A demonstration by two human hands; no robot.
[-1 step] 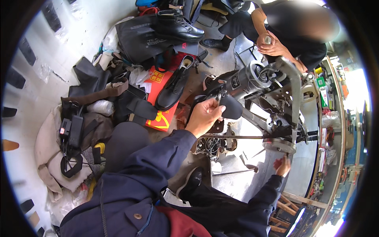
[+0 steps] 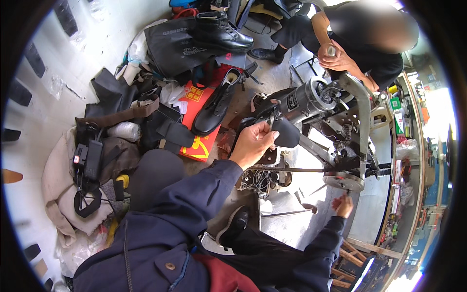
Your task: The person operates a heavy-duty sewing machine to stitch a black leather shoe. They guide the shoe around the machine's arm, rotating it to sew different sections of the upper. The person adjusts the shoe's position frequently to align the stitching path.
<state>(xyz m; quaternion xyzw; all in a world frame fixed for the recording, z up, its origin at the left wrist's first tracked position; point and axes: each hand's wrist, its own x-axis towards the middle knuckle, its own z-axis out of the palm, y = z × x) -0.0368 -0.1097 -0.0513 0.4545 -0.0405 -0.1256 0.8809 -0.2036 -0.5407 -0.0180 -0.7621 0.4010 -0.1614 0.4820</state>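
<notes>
My left hand point(image 2: 253, 143) pinches a black leather shoe piece point(image 2: 287, 130) at the working head of a metal shoe-repair sewing machine point(image 2: 296, 104). My right hand point(image 2: 344, 207) is lower right, fingers curled at a small handle under the machine's round wheel point(image 2: 343, 180); the exact grip is small in view. A thin metal bar crosses between my two hands. A black lace-up shoe point(image 2: 211, 107) lies on a red box point(image 2: 194, 151) just left of my left hand.
A co-worker point(image 2: 360, 44) in dark clothes sits at upper right, hands together around a pale object. A black boot point(image 2: 221, 34), bags and leather scraps point(image 2: 112, 92) crowd the left beside a white wall. A cluttered wooden shelf point(image 2: 408, 160) runs along the right.
My right hand has shifted slightly left and down along with the wheel's handle. My left hand stays at the leather piece, almost still.
</notes>
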